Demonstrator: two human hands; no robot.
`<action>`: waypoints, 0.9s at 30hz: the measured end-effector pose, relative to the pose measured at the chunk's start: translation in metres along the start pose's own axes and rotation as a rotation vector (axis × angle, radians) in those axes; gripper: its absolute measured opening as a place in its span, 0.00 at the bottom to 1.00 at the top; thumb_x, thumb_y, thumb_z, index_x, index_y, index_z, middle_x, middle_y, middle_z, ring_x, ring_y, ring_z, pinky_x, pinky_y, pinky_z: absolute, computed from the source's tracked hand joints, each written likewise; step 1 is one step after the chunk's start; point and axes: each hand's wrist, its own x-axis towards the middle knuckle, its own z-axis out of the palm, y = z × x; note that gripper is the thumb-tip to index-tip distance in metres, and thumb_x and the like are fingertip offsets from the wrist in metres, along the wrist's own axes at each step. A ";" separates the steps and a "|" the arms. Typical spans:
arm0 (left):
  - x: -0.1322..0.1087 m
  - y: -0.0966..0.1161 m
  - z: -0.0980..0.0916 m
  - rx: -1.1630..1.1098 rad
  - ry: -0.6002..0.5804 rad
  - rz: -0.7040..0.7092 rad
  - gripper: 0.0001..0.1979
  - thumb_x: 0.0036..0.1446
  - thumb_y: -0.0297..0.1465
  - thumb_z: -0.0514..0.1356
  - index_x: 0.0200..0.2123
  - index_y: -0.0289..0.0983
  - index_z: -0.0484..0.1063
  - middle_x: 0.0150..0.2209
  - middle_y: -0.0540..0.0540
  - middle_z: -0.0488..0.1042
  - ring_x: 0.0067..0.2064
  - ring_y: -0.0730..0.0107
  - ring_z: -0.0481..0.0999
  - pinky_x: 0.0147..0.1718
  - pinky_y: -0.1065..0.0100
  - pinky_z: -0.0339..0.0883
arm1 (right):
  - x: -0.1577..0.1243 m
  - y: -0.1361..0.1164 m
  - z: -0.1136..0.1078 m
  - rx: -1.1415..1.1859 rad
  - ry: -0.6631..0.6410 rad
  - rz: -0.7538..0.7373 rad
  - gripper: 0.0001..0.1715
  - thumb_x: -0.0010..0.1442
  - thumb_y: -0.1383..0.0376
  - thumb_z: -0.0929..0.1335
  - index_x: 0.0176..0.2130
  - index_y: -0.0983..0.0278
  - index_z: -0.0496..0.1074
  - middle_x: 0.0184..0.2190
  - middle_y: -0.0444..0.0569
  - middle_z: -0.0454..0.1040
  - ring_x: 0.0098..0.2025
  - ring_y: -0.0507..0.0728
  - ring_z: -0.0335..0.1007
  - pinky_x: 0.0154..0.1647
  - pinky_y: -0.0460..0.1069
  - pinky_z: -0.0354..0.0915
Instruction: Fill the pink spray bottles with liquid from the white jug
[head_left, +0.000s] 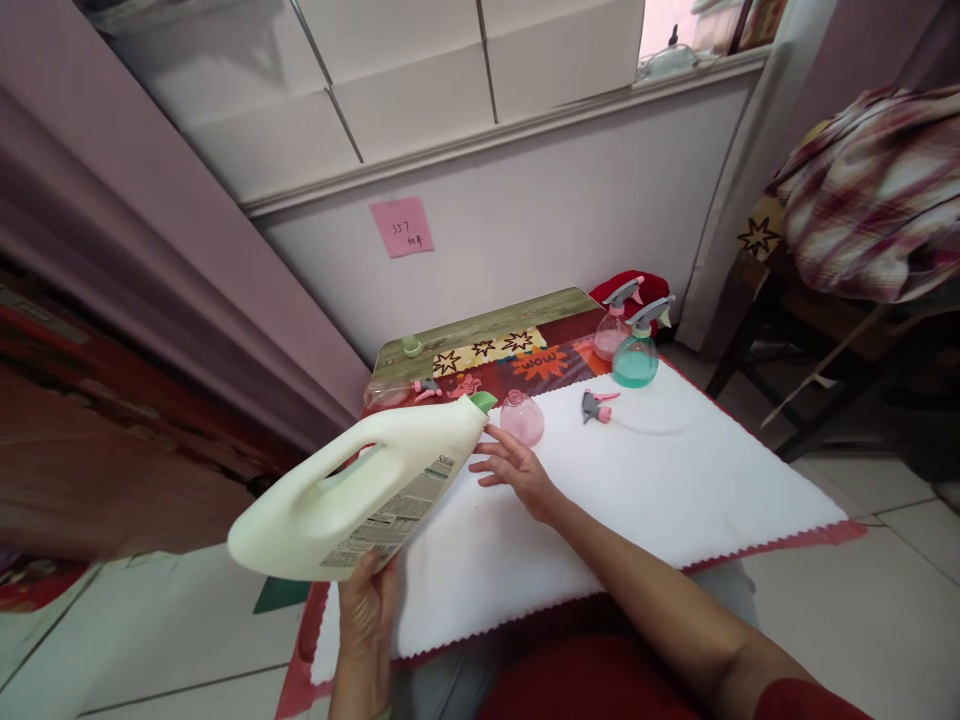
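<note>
One bare left hand, nearest, is closed around the lower side of a large pale-cream plastic jug with a loop handle and a printed grey-green label. The jug is tilted over the near left part of the desk, its green pouring lip pointing up and to the right. Farther along, the bare right hand is spread, fingers apart, with the fingertips close by the jug's neck; whether they touch it I cannot tell.

Under both lies a white cloth with a zigzag edge. Just beyond the jug's mouth stands a round, pink transparent bottle without a spray head on it. To its right, a grey-and-pink spray head lies on the cloth, its clear tube stretched out rightward.

Farther back at the right are a round transparent bottle of teal liquid and a pink transparent spray bottle, both with grey sprayers fitted. Near the desk's far left corner sits a small pale-green cap. Beyond, a pink square paper note is stuck to the white wall.
</note>
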 end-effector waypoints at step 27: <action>-0.018 0.030 0.029 0.174 0.044 0.024 0.32 0.30 0.34 0.77 0.45 0.44 0.78 0.50 0.48 0.82 0.61 0.45 0.75 0.58 0.48 0.73 | 0.020 -0.011 -0.016 0.357 -0.041 0.093 0.31 0.54 0.56 0.80 0.55 0.56 0.77 0.54 0.51 0.79 0.48 0.59 0.81 0.51 0.56 0.76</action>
